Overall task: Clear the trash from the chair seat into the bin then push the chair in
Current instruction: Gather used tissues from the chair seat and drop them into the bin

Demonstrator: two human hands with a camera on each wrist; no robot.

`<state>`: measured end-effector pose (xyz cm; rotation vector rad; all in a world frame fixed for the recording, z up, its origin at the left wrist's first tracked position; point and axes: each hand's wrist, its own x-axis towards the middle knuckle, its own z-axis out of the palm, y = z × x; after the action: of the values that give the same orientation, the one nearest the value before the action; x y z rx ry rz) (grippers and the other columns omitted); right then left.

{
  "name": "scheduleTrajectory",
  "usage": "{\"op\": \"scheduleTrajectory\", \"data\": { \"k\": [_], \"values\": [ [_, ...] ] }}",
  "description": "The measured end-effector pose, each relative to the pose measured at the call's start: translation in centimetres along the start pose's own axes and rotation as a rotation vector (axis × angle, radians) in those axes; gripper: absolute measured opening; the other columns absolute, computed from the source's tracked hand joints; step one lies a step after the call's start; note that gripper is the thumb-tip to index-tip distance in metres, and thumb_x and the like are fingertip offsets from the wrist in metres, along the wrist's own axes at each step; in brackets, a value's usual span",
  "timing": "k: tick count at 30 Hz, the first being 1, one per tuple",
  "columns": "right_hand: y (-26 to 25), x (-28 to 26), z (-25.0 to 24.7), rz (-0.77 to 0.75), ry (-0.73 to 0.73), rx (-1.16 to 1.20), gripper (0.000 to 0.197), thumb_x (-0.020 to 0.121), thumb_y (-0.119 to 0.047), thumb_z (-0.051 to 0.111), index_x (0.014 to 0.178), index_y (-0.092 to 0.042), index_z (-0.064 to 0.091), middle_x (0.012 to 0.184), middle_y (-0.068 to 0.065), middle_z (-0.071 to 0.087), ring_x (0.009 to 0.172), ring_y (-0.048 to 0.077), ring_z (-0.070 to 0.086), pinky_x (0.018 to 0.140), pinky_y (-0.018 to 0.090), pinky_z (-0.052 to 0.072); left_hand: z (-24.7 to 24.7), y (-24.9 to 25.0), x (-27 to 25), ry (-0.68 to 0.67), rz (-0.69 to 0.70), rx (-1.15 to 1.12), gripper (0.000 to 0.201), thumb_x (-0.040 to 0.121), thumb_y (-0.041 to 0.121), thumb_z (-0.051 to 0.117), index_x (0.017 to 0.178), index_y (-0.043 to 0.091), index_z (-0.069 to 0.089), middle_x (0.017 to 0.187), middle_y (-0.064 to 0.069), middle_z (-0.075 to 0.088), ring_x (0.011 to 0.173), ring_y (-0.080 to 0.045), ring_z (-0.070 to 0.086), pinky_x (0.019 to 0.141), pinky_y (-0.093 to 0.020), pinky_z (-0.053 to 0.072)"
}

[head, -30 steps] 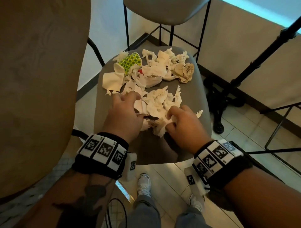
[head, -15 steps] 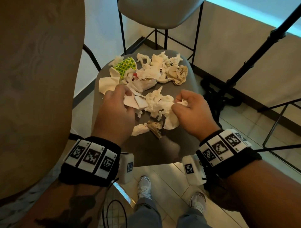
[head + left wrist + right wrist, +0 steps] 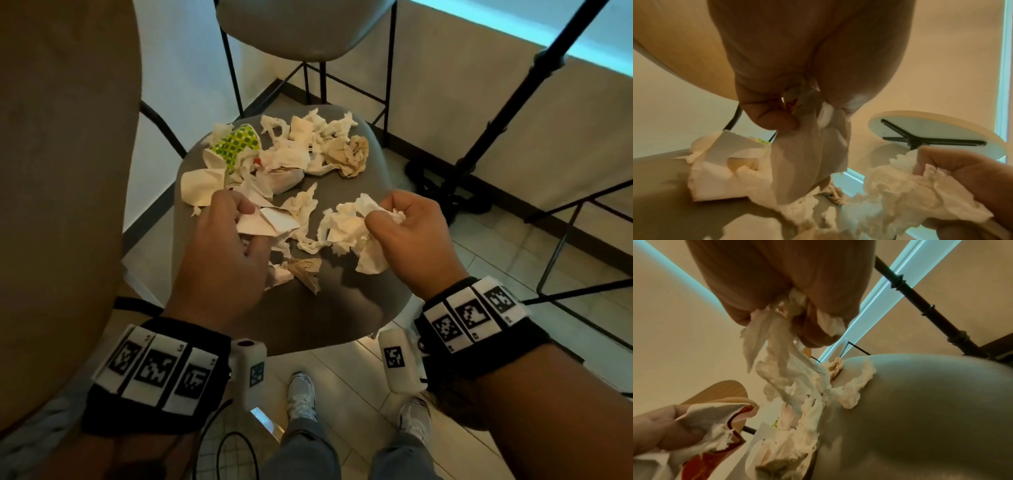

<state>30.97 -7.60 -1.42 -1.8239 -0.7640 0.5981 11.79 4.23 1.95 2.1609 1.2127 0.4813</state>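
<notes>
Now our left hand [image 3: 222,253] pinches folded paper [image 3: 270,222] and our right hand [image 3: 407,236] clutches crumpled tissue [image 3: 346,229] mid-frame above the littered chair seat [image 3: 346,308].

grey chair seat [image 3: 346,308] | white tissues [image 3: 346,229] | green-dotted yellow wrapper [image 3: 236,144] | brown paper wad [image 3: 349,156]

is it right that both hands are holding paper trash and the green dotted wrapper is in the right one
Not quite. Both hands hold paper, but the green dotted wrapper lies on the chair seat. The right hand grips white tissue, as the head view shows; the left hand holds folded paper.
</notes>
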Motion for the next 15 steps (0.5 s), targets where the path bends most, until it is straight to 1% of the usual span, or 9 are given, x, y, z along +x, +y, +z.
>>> {"op": "scheduleTrajectory", "data": {
  "k": [2,5,6,8,9,10,12,13,15],
  "values": [
    [0.3,-0.6,-1.7,0.004,0.029,0.023,0.018,0.085,-0.015,0.065,0.067,-0.016,0.061,0.060,-0.001,0.055,0.056,0.008,0.051,0.055,0.026,0.043,-0.1,0.9,-0.2,-0.003,0.039,-0.001,0.031,0.095,0.015,0.064,0.112,0.032,0.044,0.112,0.000,0.058,0.096,-0.015,0.064,0.066,-0.021,0.050],
    [1.0,-2.2,-5.7,0.000,0.089,0.082,0.017,0.085,-0.019,0.064,0.069,-0.019,0.060,0.066,0.009,0.061,0.062,0.021,0.059,0.058,0.031,0.047,0.1,3.6,-0.7,-0.004,0.136,-0.026,0.032,0.096,0.016,0.063,0.114,0.032,0.043,0.107,0.001,0.061,0.085,-0.013,0.067,0.056,-0.018,0.053],
    [1.4,-2.9,-7.4,-0.001,0.110,0.107,0.016,0.084,-0.022,0.063,0.069,-0.020,0.060,0.068,0.010,0.062,0.065,0.026,0.061,0.059,0.033,0.048,0.4,4.8,-1.0,-0.005,0.185,-0.029,0.030,0.096,0.017,0.063,0.115,0.031,0.044,0.107,0.001,0.062,0.085,-0.013,0.068,0.058,-0.019,0.055],
    [2.5,-4.6,-10.9,-0.005,0.154,0.141,0.014,0.082,-0.028,0.062,0.070,-0.021,0.061,0.070,0.011,0.062,0.068,0.035,0.061,0.060,0.038,0.049,1.7,7.1,-1.5,-0.027,0.253,-0.044,0.029,0.096,0.023,0.063,0.117,0.029,0.044,0.106,0.003,0.063,0.087,-0.011,0.070,0.064,-0.028,0.061],
    [3.2,-5.6,-12.9,0.000,0.179,0.156,0.013,0.081,-0.028,0.062,0.069,-0.022,0.062,0.070,0.013,0.061,0.067,0.039,0.059,0.060,0.042,0.049,2.8,8.1,-1.8,-0.052,0.259,-0.070,0.029,0.095,0.024,0.063,0.117,0.030,0.044,0.104,0.006,0.062,0.084,-0.010,0.072,0.063,-0.029,0.061],
    [4.2,-6.7,-14.8,0.012,0.209,0.163,0.013,0.080,-0.028,0.062,0.068,-0.024,0.062,0.069,0.013,0.060,0.066,0.041,0.057,0.060,0.046,0.048,4.1,9.2,-2.1,-0.096,0.248,-0.123,0.029,0.096,0.024,0.063,0.116,0.030,0.044,0.103,0.006,0.063,0.079,-0.011,0.073,0.061,-0.028,0.061],
    [6.4,-8.8,-18.6,0.062,0.276,0.142,0.015,0.078,-0.028,0.062,0.063,-0.028,0.062,0.064,0.006,0.057,0.062,0.035,0.055,0.057,0.049,0.046,7.4,11.3,-2.9,-0.212,0.242,-0.216,0.028,0.096,0.024,0.064,0.116,0.027,0.045,0.104,0.001,0.066,0.076,-0.017,0.074,0.060,-0.032,0.061],
    [7.7,-9.9,-20.4,0.100,0.318,0.129,0.015,0.076,-0.029,0.062,0.062,-0.029,0.061,0.063,0.003,0.057,0.061,0.032,0.054,0.056,0.048,0.045,9.2,12.4,-3.3,-0.266,0.258,-0.226,0.028,0.096,0.025,0.065,0.117,0.025,0.046,0.103,0.001,0.066,0.078,-0.013,0.074,0.062,-0.027,0.061],
    [10.7,-12.1,-23.8,0.176,0.402,0.137,0.013,0.073,-0.031,0.062,0.061,-0.029,0.060,0.064,0.005,0.055,0.063,0.032,0.053,0.057,0.049,0.044,13.2,14.5,-4.3,-0.353,0.293,-0.199,0.026,0.096,0.022,0.066,0.116,0.018,0.050,0.096,0.006,0.065,0.076,0.002,0.071,0.056,-0.011,0.054]
  ]
}}
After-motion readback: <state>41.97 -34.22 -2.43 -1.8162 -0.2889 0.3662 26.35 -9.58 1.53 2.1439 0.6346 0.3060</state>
